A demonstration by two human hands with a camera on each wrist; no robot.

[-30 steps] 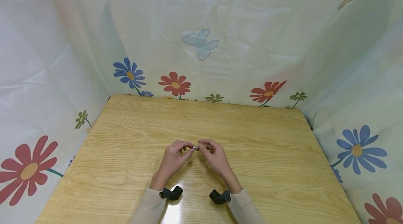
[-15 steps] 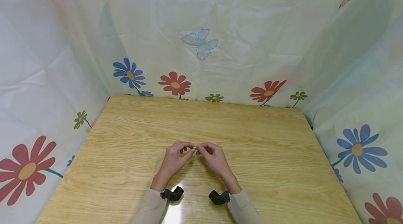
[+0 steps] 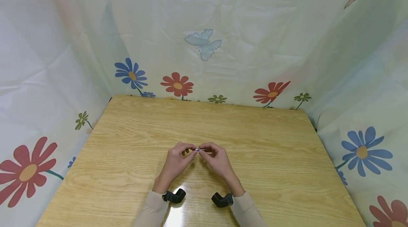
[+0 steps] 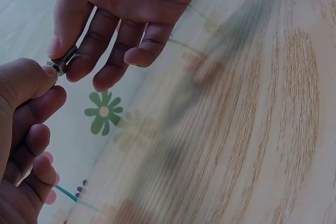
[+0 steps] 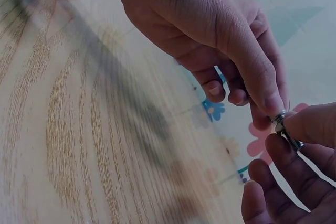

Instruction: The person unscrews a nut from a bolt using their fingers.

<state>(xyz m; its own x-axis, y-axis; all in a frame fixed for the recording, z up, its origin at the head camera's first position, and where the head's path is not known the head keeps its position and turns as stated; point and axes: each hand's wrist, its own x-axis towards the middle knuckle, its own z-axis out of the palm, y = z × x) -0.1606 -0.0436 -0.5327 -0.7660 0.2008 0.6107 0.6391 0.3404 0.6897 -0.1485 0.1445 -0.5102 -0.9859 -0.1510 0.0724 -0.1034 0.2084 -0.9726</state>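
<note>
A small metal bolt [image 3: 199, 149] is held level between my two hands above the table. My left hand [image 3: 179, 157] pinches one end of it with thumb and forefinger. In the right wrist view the threaded shank [image 5: 296, 143] points toward my right hand [image 3: 218, 157], and a ring-like metal piece, seemingly a nut [image 5: 279, 127], sits around it near my left fingertips. My right thumb and forefinger pinch the bolt around that nut. In the left wrist view the shank [image 4: 70, 52] shows between my right thumb and fingers. The other fingers of both hands are loosely bent, and fingertips hide the bolt's far end.
A wood-grain table [image 3: 255, 142] lies beneath my hands. Curtains [image 3: 242, 25] printed with flowers and butterflies stand behind and at both sides of it. A black camera [image 3: 174, 196] is strapped to my left wrist, and another black camera [image 3: 222, 199] to my right.
My right fingers have shifted their grip on the bolt: spread at first, then closed over it, now with the shank showing between thumb and forefinger. My left hand has stayed nearly still.
</note>
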